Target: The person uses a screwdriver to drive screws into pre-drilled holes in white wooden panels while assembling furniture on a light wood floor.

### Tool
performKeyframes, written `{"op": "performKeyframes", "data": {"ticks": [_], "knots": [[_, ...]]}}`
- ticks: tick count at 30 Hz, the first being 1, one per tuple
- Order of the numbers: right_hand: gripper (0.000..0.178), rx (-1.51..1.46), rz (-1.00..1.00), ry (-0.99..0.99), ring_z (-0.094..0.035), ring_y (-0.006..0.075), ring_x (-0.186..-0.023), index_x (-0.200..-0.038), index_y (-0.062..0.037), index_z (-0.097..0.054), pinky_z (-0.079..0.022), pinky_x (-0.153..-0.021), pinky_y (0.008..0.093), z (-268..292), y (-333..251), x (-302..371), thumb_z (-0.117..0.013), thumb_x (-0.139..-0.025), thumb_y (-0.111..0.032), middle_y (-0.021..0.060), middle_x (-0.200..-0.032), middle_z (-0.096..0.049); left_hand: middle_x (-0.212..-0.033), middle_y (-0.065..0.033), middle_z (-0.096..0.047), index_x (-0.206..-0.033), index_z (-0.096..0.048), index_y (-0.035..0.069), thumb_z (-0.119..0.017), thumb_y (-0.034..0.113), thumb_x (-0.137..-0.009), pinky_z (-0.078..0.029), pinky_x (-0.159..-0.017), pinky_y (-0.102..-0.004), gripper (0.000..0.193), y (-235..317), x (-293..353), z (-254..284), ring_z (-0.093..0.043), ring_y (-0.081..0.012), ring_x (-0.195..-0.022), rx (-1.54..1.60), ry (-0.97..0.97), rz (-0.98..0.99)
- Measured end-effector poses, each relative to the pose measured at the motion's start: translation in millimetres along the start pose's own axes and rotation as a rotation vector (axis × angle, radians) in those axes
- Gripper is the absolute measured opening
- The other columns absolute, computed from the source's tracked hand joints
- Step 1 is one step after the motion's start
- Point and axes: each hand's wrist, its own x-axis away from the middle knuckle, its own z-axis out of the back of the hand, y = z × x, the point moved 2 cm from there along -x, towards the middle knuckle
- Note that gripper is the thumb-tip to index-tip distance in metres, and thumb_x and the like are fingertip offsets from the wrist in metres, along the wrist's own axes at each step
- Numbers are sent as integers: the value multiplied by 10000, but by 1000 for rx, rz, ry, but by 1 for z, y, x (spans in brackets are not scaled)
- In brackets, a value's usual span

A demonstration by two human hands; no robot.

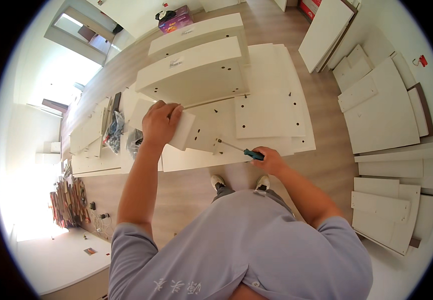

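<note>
- The big white panel (pixel 211 145) lying flat on the wooden floor (pixel 186 190) in front of your feet is the largest piece you are working on. It looks like stiff laminated board, probably heavy for its thickness, with a smooth face that could slide on the floor. Take it by its long edges, not by the drilled holes.
- The small white board (pixel 184 131) sits on that panel, just below the box-shaped cabinet section (pixel 196 75). Your left hand (pixel 160 122) lies over its upper left corner, the grip curled down and pressed on it. It looks light and rigid, with sharp corners that may chip; hold it flat by the edges.
- The screwdriver (pixel 239 150) has a blue-green handle and a thin metal shaft pointing left toward a fitting on the big panel. Your right hand (pixel 271 161) has its grip wrapped tight around the handle. It should be light, hard and easy to roll, so keep hold at the handle's thick part.
- The clear bags of fittings (pixel 114 131) lie to the left, apart from both hands; they look soft and slippery.
</note>
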Motion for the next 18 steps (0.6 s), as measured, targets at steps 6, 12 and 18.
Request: {"op": "performKeyframes", "data": {"ticks": [6, 12, 18], "knots": [[351, 86, 1, 79, -701, 346, -944, -1124, -69, -719, -554, -856, 441, -21, 6, -12, -798, -842, -261, 133, -1057, -736, -939, -45, -697, -968, -793, 138, -665, 292, -992, -554, -829, -434, 201, -4, 2, -9, -673, -290, -986, -32, -39, 35], [386, -46, -169, -81, -713, 353, -908, -1150, -75, -710, -570, -806, 465, -27, -13, -12, -802, -837, -280, 158, -1011, -721, -934, -49, -694, -963, -789, 139, -668, 281, -986, -553, -829, -435, 188, -1, 1, -8, -674, -292, -974, -61, -52, 46], [309, 476, 425, 270, -710, 307, -843, -1196, -76, -720, -582, -756, 414, -18, -27, -16, -727, -936, -241, 140, -999, -731, -938, -51, -696, -960, -786, 136, -673, 274, -979, -554, -827, -436, 179, -5, 1, -8, -673, -295, -968, -26, -29, 28]]}}
